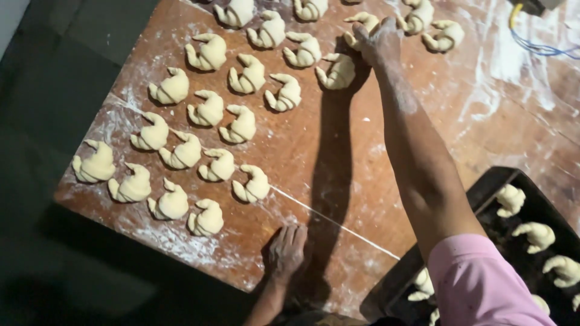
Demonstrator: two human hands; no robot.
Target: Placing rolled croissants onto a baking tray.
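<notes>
Reaching far across the floured wooden table (362, 181), the right hand (379, 41) is curling its fingers loosely over a crescent dough piece (361, 25) near the far edge; whether it is actually gripping is hard to tell. The left hand (287, 249) is lying flat, fingers together, pressing on the near edge and holding nothing. Rows of shaped crescents (208, 111) are sitting across the table's left half. A dark baking tray (483, 190) with more crescents is resting at the near right corner.
</notes>
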